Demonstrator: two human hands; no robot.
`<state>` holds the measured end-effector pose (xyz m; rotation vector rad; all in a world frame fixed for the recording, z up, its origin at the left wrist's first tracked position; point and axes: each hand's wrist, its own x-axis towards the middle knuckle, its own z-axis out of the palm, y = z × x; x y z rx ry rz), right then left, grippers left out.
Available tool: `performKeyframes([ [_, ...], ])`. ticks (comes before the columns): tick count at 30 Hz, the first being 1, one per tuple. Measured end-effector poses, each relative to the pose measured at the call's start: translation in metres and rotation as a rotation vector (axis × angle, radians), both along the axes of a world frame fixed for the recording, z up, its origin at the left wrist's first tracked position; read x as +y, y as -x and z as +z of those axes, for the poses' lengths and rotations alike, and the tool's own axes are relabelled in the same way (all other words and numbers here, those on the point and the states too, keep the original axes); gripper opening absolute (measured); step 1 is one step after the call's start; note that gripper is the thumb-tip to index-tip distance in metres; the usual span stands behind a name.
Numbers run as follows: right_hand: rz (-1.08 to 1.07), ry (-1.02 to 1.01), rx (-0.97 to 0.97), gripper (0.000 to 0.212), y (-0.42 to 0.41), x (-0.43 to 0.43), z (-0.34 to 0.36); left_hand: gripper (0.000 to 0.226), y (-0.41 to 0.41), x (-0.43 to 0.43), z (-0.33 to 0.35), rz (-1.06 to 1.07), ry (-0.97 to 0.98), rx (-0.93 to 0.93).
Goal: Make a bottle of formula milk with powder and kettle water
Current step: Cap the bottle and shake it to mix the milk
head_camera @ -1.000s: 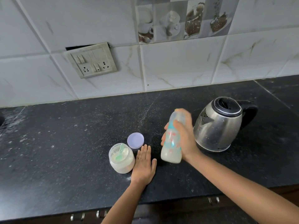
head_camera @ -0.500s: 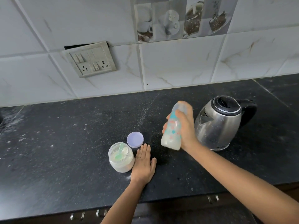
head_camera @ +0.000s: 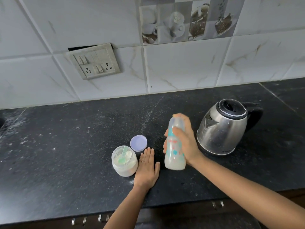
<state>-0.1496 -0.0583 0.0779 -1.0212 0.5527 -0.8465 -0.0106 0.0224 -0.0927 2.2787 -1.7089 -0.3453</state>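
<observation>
My right hand (head_camera: 184,142) grips a capped baby bottle (head_camera: 174,156) with teal print and white milk in its lower part, held nearly upright just above the black counter (head_camera: 66,146). My left hand (head_camera: 146,169) lies flat on the counter, fingers together, holding nothing, between the bottle and an open clear jar of white powder (head_camera: 124,161) with a green scoop inside. The jar's lilac lid (head_camera: 138,143) lies behind it. A steel kettle (head_camera: 222,128) with a black lid and handle stands right of the bottle.
A white tiled wall rises behind the counter, with a switch and socket plate (head_camera: 94,61) on it. The counter's front edge (head_camera: 148,210) runs just below my forearms, with drawer handles under it. White specks dust the counter at the left.
The bottle went up and tilted half a second ago, then came back down to near the counter. My left hand and the jar stayed put.
</observation>
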Motion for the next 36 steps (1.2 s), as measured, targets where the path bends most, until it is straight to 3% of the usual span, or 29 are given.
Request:
performKeyframes([
  [2, -0.025, 0.045, -0.004, 0.030, 0.002, -0.003, 0.002, 0.072, 0.000, 0.000, 0.000, 0.005, 0.009, -0.002],
  [4, -0.183, -0.175, -0.095, 0.014, -0.004, -0.022, 0.006, 0.065, -0.001, -0.001, -0.001, 0.005, 0.010, -0.008],
  [6, -0.220, -0.287, -0.179, 0.020, -0.005, -0.028, 0.007, 0.064, -0.001, -0.001, -0.001, 0.006, 0.007, -0.013],
  [8, -0.121, -0.230, -0.115, 0.029, -0.003, -0.017, 0.001, 0.070, -0.001, 0.000, 0.000, -0.007, 0.000, -0.011],
  [10, 0.030, -0.004, -0.006, 0.040, 0.003, 0.003, -0.005, 0.080, -0.001, -0.001, -0.002, -0.010, 0.001, -0.003],
  [12, -0.010, 0.038, -0.007, 0.043, 0.001, -0.003, -0.001, 0.079, -0.001, 0.000, -0.001, -0.004, 0.006, -0.003],
  [14, -0.140, -0.221, -0.120, 0.036, -0.003, -0.026, 0.001, 0.069, -0.001, 0.000, -0.001, 0.001, 0.003, -0.003],
  [16, -0.182, -0.299, -0.175, 0.037, -0.005, -0.031, 0.002, 0.064, -0.001, 0.000, -0.001, 0.008, 0.005, -0.003],
  [18, -0.124, -0.205, -0.093, 0.047, -0.002, -0.017, -0.003, 0.073, -0.001, 0.000, 0.000, -0.002, 0.000, -0.001],
  [21, -0.023, 0.038, -0.054, 0.042, 0.004, 0.004, -0.001, 0.082, -0.001, 0.000, -0.002, -0.004, 0.008, 0.010],
  [24, -0.214, -0.285, -0.245, 0.031, -0.008, -0.025, 0.016, 0.067, 0.000, -0.001, -0.001, 0.005, 0.020, 0.014],
  [26, -0.263, -0.335, -0.274, 0.027, -0.011, -0.032, 0.021, 0.064, 0.000, 0.000, -0.001, 0.007, 0.016, 0.014],
  [29, -0.078, -0.122, -0.131, 0.041, -0.003, -0.005, 0.012, 0.071, 0.000, 0.001, -0.001, -0.003, 0.011, -0.003],
  [31, 0.003, 0.025, -0.107, 0.042, 0.001, 0.000, 0.009, 0.065, 0.000, 0.001, -0.003, 0.008, 0.014, 0.002],
  [36, -0.221, -0.281, -0.259, 0.055, -0.008, -0.040, 0.024, 0.069, 0.000, 0.000, -0.001, 0.004, 0.029, 0.001],
])
